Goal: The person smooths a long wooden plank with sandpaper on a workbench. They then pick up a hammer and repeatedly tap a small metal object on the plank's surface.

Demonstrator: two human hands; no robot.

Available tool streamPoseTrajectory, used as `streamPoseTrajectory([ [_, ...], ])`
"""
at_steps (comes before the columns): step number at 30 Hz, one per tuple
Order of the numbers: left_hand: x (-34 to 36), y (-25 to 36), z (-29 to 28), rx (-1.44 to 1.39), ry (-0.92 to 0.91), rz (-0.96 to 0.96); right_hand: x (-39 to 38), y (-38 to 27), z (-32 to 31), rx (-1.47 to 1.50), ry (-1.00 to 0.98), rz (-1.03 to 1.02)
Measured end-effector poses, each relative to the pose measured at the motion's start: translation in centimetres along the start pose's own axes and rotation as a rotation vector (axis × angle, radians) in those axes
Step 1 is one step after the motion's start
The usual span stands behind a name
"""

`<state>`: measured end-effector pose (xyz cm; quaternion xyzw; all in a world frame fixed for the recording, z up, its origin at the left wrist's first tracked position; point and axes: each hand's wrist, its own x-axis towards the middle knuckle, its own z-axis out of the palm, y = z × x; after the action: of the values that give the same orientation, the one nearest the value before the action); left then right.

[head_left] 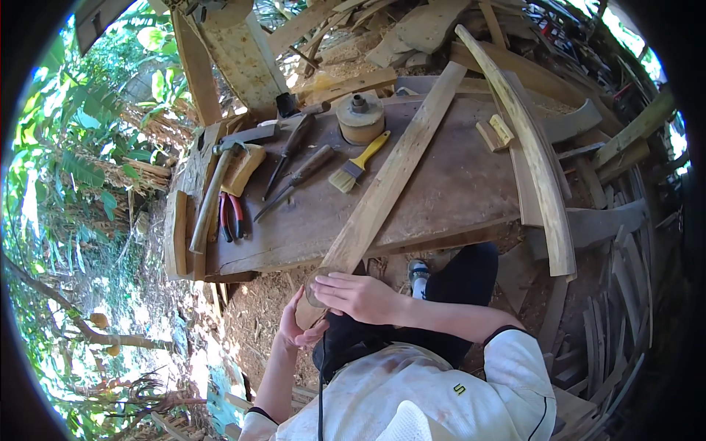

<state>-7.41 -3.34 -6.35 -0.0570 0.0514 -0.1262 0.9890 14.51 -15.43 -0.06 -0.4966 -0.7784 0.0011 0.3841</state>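
A long wooden plank [408,162] slants from the bench [290,250] down toward my body. My left hand [298,323] grips its near end from the left side, fingers curled under it. My right hand [357,298] lies over a round grey-brown disc [318,283] on that end, fingers closed round its upper part; what the disc is made of I cannot tell. The plank's far end rests on the bench top.
The bench holds a hammer [207,206], red-handled pliers [229,214], long chisel-like tools [301,176], a yellow brush [357,165] and a round container [360,123]. Curved strips [551,235] and stacked offcuts lie right. Plants grow left. My foot [418,273] is below.
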Motion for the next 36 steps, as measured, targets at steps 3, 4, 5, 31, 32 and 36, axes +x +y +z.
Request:
streamPoseTrajectory([
  [3, -0.8, 0.0, 0.3, 0.017, 0.041, 0.013, 1.3, 4.1, -3.7, -0.003, -0.057, 0.176],
  [4, -0.9, 0.1, 0.6, 0.027, 0.047, 0.016, 1.8, 6.5, -5.1, -0.111, -0.047, 0.270],
  [5, -1.0, 0.1, 0.9, 0.049, 0.074, 0.026, 1.4, 7.8, -4.8, -0.215, 0.030, 0.301],
  [31, -6.4, -1.7, 11.2, 2.135, 1.500, 0.158, -0.2, 6.2, -3.8, -0.146, 0.025, 0.340],
  [32, -4.7, -2.3, 11.9, 2.259, 1.409, 0.295, -0.2, 6.0, -3.5, -0.151, 0.028, 0.343],
  [36, -0.9, -1.9, 9.5, 2.369, 1.334, 0.571, 0.4, 5.9, -3.2, -0.087, 0.013, 0.304],
])
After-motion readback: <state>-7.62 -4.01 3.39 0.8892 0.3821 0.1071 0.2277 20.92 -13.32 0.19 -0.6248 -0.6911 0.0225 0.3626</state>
